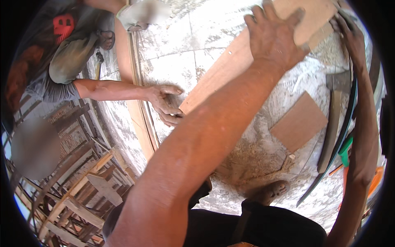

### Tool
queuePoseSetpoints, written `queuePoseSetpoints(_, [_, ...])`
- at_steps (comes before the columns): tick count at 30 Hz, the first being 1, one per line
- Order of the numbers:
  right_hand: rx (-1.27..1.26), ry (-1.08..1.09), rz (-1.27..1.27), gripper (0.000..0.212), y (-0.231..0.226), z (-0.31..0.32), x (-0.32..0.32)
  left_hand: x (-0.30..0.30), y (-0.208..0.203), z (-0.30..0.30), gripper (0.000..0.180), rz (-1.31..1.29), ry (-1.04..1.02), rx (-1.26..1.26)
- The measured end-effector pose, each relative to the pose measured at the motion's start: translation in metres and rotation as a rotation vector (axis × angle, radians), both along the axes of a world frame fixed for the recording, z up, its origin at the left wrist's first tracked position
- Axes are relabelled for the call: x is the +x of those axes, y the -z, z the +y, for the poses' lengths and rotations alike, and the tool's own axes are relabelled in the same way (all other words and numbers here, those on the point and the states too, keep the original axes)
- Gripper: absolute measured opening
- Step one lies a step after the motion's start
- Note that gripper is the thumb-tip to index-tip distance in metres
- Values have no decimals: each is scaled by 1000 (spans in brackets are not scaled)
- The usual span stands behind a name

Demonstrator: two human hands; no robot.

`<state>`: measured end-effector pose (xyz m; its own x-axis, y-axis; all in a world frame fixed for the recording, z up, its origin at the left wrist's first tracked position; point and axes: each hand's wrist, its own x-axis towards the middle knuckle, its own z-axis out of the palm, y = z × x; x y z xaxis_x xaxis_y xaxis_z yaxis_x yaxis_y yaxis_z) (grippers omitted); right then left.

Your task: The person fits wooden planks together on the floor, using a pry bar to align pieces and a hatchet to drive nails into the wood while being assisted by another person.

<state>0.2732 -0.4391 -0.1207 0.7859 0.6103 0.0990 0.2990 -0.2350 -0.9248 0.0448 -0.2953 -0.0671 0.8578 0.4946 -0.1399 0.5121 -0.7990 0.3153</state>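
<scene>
A long, light brown plywood board [230, 61] runs diagonally across the upper middle, above the floor. My left hand [273, 39] lies flat on its face with the fingers spread and the thumb toward the right. At the board's far right end is my right hand [349, 35], its fingers bent against the edge; part of that hold is hidden. Another person's hand [164, 103] reaches in from the left, fingers apart, close to the board's near left end. My left forearm covers part of the board's lower edge. Under the far right end shows another piece of wood [321, 36].
On the dusty floor lie a square plywood piece [300, 121] and a tool with a metal head and wooden handle [331, 127]. Green [346, 151] and orange [375, 181] items sit beside my right arm. Long wood strips [142, 111] and wooden frames [92, 193] stand left.
</scene>
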Motion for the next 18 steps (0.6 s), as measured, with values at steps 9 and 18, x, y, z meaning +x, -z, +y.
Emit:
queuePoseSetpoints(9, [-662, -258, -602, 37, -13, -44, 49, -5, 16, -7, 74, -236, -23, -101])
queuePoseSetpoints(18, [-793, -737, -861, 88, -77, 17, 63, -2, 17, -13, 58, -234, -60, -50])
